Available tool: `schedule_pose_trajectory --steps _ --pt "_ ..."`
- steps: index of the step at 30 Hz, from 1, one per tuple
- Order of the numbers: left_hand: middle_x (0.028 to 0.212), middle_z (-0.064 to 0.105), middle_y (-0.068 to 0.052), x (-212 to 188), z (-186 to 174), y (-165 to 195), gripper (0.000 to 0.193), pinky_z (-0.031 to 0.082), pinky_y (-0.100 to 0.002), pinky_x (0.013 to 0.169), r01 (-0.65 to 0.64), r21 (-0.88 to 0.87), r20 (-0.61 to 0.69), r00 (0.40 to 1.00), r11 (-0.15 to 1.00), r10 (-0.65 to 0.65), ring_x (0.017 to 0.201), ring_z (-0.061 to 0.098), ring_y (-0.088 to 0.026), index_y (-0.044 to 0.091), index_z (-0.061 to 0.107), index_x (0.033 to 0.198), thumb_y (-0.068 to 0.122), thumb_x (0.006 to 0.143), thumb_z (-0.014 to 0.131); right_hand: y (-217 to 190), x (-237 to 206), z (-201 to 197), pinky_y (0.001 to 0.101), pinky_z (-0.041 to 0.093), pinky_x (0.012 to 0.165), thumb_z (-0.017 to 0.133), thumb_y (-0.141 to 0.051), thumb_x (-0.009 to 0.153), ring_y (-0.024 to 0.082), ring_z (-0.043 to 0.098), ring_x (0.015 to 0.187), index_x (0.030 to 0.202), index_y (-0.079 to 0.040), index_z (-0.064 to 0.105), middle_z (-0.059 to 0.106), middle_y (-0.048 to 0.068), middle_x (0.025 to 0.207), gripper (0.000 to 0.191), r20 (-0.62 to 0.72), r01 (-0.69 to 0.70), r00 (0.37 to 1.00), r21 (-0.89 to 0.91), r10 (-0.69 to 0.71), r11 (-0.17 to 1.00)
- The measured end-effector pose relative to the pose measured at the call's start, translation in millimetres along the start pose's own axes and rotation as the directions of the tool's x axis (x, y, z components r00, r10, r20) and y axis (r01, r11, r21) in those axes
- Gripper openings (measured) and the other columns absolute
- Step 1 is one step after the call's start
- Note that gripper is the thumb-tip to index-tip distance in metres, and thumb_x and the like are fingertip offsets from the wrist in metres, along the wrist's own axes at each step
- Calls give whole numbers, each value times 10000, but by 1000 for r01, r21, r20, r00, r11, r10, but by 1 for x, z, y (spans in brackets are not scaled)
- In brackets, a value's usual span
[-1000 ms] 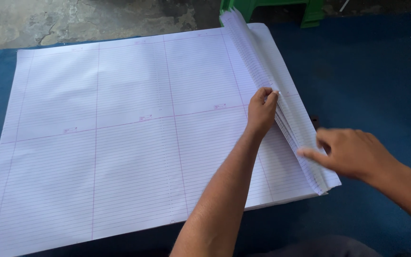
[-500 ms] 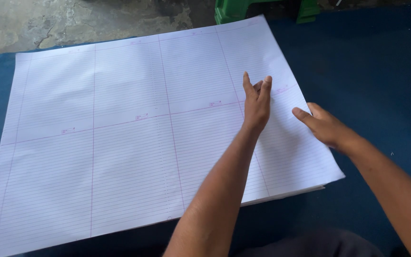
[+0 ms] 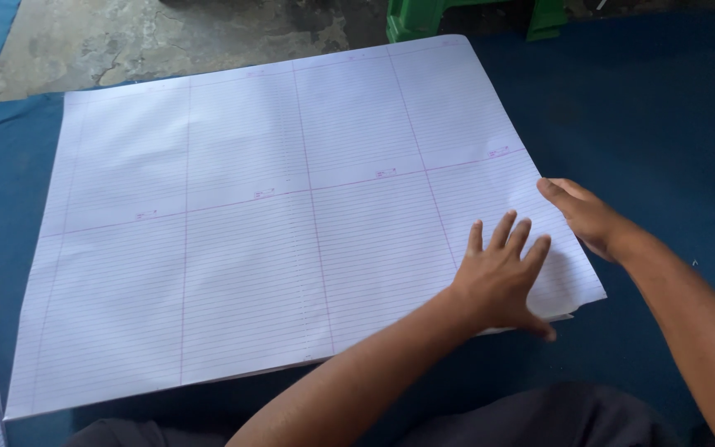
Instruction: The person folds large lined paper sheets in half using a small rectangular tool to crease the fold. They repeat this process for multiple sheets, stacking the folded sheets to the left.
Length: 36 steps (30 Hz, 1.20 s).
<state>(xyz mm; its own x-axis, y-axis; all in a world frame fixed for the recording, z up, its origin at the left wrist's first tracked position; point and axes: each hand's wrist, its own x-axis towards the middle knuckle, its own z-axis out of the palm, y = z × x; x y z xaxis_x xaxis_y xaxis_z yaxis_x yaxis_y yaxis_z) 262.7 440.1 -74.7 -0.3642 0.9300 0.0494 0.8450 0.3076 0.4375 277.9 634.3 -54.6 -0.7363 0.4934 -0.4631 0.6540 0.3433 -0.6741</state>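
Large white ruled paper sheets (image 3: 291, 223), stacked flat on blue floor mat (image 3: 664, 108). Left hand (image 3: 502, 277) open, fingers spread, pressing near right corner. Right hand (image 3: 585, 217) open, flat against right edge. Risk: uneven pressure could crease or skew top sheet.
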Motion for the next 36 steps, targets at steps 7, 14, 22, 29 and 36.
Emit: schedule_pose_trajectory --steps 7,14,22,29,36 --pt "1587 273 -276 -12 -6 6 1365 170 -716 1151 20 146 -44 999 989 -13 1509 151 -443 42 315 1525 618 456 938 -12 -21 5 574 293 1179 381 -657 894 386 354 1471 1541 -152 376 456 249 1513 821 -46 -18 999 -51 16 999" --pt "1562 264 -335 -13 -2 -5 1398 161 -758 1129 106 30 31 994 994 -107 1486 168 -506 -11 324 1509 693 454 910 -13 -18 13 507 518 991 452 -574 937 382 636 1209 1488 -94 445 630 278 1303 731 -86 12 996 -115 -22 993" --pt "1568 260 -327 -20 9 -3 1396 141 -755 1138 114 65 -7 994 991 -113 1497 147 -493 -24 340 1500 725 458 888 -9 -10 22 477 601 822 473 -461 980 369 752 943 1478 -83 464 696 262 1196 625 -185 10 981 -259 -60 966" --pt "1581 255 -311 -22 17 0 1345 113 -750 1148 139 46 -39 990 989 -138 1503 143 -476 -2 353 1503 695 487 894 -4 -10 26 481 577 846 462 -426 998 372 725 993 1495 -77 426 658 260 1238 609 -196 52 973 -334 -124 941" --pt "1582 277 -286 -25 22 -4 1355 97 -715 1170 143 21 -97 985 989 -141 1501 156 -454 44 376 1506 720 448 887 -6 -11 11 395 541 805 464 -364 1029 289 717 901 1244 -36 645 726 238 997 432 -157 -5 987 -188 -25 982"
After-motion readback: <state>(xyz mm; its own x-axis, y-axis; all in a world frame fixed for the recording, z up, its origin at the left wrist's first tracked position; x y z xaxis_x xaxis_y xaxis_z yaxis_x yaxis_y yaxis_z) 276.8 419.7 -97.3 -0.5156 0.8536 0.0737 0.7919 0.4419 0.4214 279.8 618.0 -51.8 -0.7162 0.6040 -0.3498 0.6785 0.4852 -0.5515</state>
